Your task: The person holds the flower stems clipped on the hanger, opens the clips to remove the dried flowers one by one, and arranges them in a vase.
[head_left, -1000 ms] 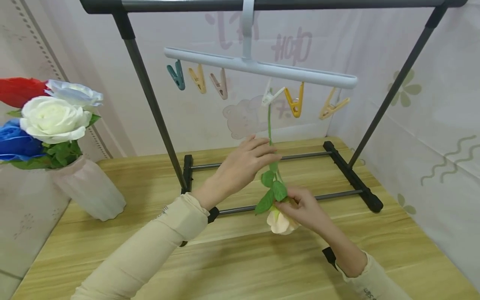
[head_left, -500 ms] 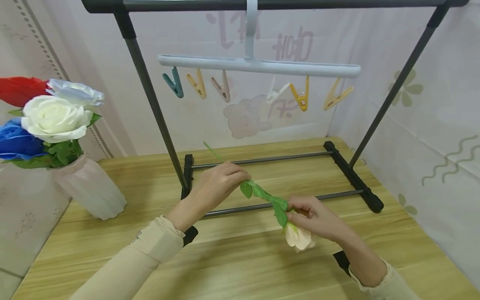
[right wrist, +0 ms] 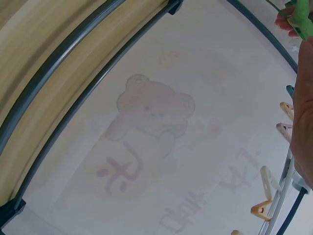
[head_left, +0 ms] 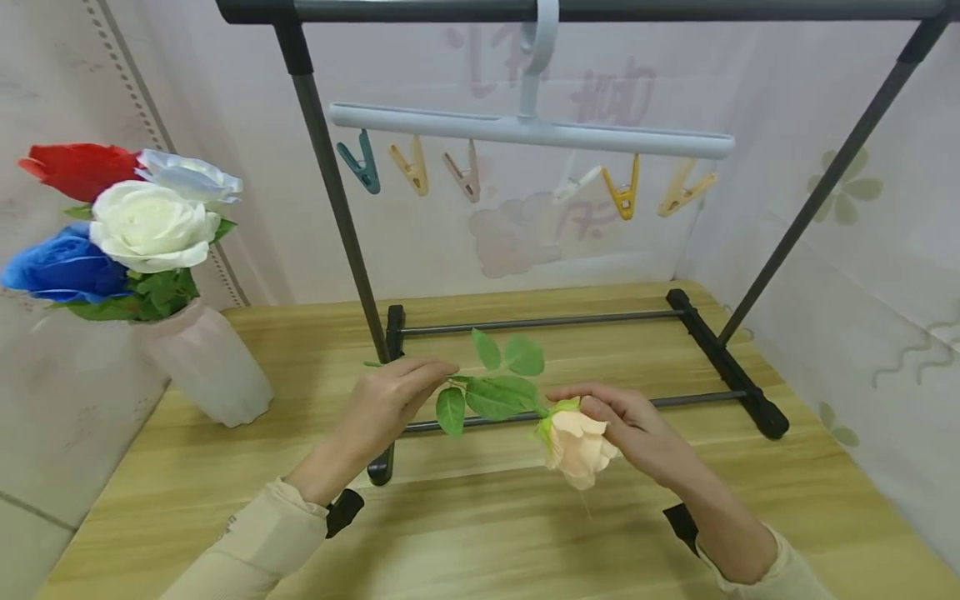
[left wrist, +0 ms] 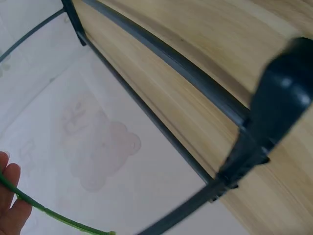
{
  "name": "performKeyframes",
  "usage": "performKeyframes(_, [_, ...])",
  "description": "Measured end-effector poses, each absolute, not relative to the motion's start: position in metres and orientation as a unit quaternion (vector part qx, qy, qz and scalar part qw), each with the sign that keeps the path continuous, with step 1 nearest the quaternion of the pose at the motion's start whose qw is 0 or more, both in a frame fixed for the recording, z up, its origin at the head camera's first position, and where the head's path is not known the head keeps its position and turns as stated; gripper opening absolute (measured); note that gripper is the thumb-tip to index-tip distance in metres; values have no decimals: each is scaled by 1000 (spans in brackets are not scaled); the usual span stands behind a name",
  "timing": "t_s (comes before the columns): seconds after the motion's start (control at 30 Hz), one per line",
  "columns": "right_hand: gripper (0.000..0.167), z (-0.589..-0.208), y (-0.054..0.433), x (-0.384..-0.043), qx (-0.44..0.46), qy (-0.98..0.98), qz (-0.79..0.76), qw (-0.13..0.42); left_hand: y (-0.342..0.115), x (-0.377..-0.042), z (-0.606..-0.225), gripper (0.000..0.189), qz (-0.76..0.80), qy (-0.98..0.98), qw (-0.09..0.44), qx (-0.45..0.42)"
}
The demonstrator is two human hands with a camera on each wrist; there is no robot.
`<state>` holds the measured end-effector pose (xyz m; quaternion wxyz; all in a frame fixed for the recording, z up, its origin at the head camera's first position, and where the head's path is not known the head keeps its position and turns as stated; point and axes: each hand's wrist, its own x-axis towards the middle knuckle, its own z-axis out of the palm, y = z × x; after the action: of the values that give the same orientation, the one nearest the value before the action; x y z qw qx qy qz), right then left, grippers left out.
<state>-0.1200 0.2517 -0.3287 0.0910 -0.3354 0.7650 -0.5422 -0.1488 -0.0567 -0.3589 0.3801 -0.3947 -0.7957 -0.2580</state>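
Note:
A peach artificial rose [head_left: 579,446] with green leaves [head_left: 498,396] lies nearly level above the table, its bloom toward the right. My left hand [head_left: 390,396] pinches the stem, whose cut end pokes out to the left. In the left wrist view, the fingertips [left wrist: 14,215] hold the green stem [left wrist: 63,219] at the left edge. My right hand [head_left: 626,425] holds the rose at the base of its bloom, thumb and index finger around the green sepals. Only part of the right hand [right wrist: 303,107] shows in the right wrist view.
A pale blue hanger [head_left: 480,127] with several clothespins, among them a white clothespin [head_left: 576,185], hangs from a black rack [head_left: 337,183]. At left, a pinkish-white vase [head_left: 213,367] holds red, white and blue artificial roses. The rack's base bars cross the wooden table [head_left: 480,533].
The rose has come out of the white clothespin and swung from hanging upside down to nearly level. My left hand moved left and down with the stem; the right hand moved slightly right.

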Motion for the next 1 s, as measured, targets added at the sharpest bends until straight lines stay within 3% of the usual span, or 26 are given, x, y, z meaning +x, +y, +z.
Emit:
performKeyframes(0.33, [39, -324, 246, -126, -370, 734, -564, 76, -75, -135, -356, 37, -297, -808, 388, -330])
performKeyframes(0.57, [42, -326, 239, -134, -344, 740, -571, 88, -92, -127, -353, 16, -313, -788, 451, -279])
performKeyframes(1.0, [37, -335, 215, -149, -326, 740, -571, 137, -115, -118, -343, 14, -425, -741, 491, -171])
